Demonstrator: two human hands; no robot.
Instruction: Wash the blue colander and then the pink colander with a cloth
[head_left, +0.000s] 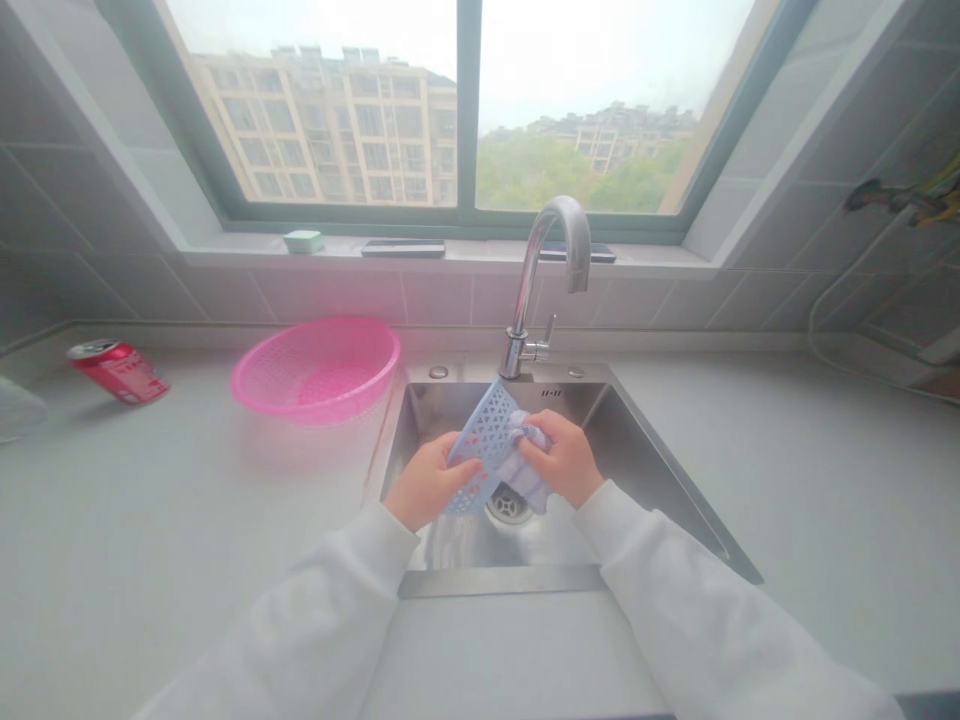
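My left hand [429, 481] grips the edge of a light blue perforated plastic basket [484, 442], which is tilted above the sink. My right hand [564, 459] is closed on a crumpled pale lilac cloth [531, 468], pressing it against the basket's far side. Part of the basket is hidden behind my fingers and the cloth. Both white sleeves reach in from the bottom corners. Below the hands lies the steel drain [508, 508] of a stainless steel sink [637, 440].
A chrome gooseneck faucet [551, 250] rises behind the sink. On the counter to the left are a pink plastic colander [315, 370] and a red can [118, 371] lying on its side. A green soap dish [303, 241] sits on the windowsill.
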